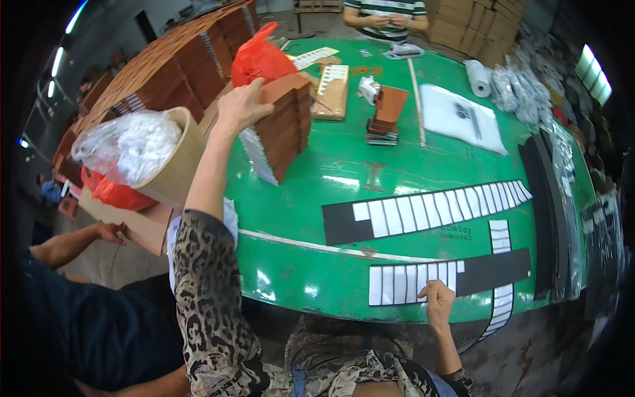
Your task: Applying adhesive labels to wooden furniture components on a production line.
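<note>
My left hand (243, 106) reaches over the top of an upright stack of reddish-brown flat pieces (289, 129). Its thumb stands apart from the fingers, and the palm touches the stack's upper edge. The stack's left side shows silvery edges. My right hand (438, 303) is closed in a pinch above a black strip with white rectangular labels (390, 286), close to the table's near edge. What its fingers hold, if anything, is hidden. Farther back lies a second, longer label strip (450, 208). A third, narrower strip (501, 308) runs under the near one and hangs over the edge.
A smaller brown stack (389, 112), a red plastic bag (263, 56) and a white foam sheet (463, 118) are on the green table (317, 205). Black strips (544, 212) lie right. A tub (178, 155) with clear plastic stands left. One person is across, another at left.
</note>
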{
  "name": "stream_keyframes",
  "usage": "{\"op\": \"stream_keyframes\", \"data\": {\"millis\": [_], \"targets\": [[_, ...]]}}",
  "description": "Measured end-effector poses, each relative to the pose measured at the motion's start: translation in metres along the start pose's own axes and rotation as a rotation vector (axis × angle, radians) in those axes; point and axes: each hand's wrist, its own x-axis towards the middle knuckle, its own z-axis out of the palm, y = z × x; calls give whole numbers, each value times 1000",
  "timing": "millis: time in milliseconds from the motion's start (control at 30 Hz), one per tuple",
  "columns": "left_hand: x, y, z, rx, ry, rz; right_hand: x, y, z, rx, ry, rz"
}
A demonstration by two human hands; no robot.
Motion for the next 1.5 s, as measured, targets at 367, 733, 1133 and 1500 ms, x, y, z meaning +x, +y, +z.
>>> {"op": "stream_keyframes", "data": {"millis": [367,733,1133,1500], "targets": [[-178,67,3,-655,-328,598,6,-64,12,-179,91,-541],[-265,46,106,-826,-1101,383,-40,-42,98,51,-358,-134],[-263,26,130,-1233,-464,-1,-14,-34,117,-9,-271,-211],[-301,55,154,-810,-252,6,-23,-34,86,-220,-113,-542]]}}
